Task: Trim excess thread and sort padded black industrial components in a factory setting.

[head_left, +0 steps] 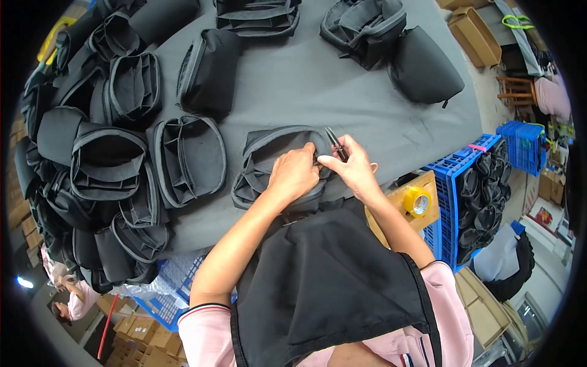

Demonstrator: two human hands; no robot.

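An open black fabric pouch with a thick padded rim [269,153] lies at the centre of the frame, on a smooth dark-grey table covering [275,85]. Its mouth faces up toward the camera. Its long axis runs across the frame, rising slightly toward the right. The rim is a rounded band; the inner lining is matt dark grey.

The left hand [295,173] rests over the right part of the pouch, index finger extended and the other fingers curled narrowly. Whether its thumb pinches the fabric cannot be told; the thumb is hidden.

The right hand [354,164] is beside the pouch's right end, thumb and fingers closed around a slim, dark, pointed metal hand tool [338,147]. The tool's tip points to the upper left, its long axis steep.

A similar black pouch with upright inner dividers [205,153] lies to the left, its long axis nearer vertical. At lower right, a yellow ring-shaped tape roll [408,200] sits on a flat light-brown wooden board [430,183], near a blue lattice-walled plastic crate [449,202].
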